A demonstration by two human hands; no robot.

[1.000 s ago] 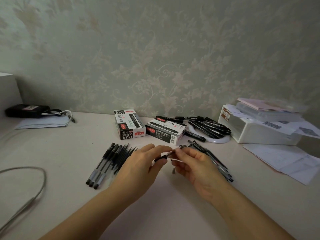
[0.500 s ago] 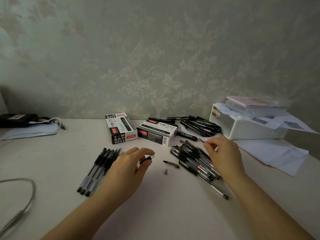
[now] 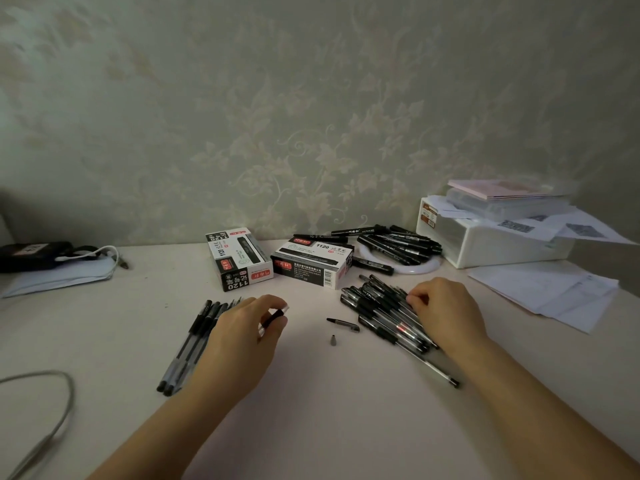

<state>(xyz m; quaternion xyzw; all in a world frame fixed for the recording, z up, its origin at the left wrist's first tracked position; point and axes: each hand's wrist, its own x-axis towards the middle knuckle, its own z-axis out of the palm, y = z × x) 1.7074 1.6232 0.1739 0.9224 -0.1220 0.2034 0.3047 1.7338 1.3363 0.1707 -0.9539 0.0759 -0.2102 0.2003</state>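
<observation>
Black barrel (image 3: 275, 316) pinched by left hand (image 3: 242, 337); right hand (image 3: 446, 310), grip unclear, curls into two-o'clock pens (image 3: 381, 306); jostled loose tip (image 3: 333, 340) may roll.

My left grip (image 3: 242, 336) covers most of the pen piece (image 3: 276, 315) it pinches and part of the pen row (image 3: 194, 341). My right grip (image 3: 446, 310) buries its fingertips in the pen pile (image 3: 381, 310); whether they pinch one, I cannot tell.

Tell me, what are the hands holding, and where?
Left hand pinches a pen piece by its black grip. Right hand touches the pen pile; hold unclear.
</observation>
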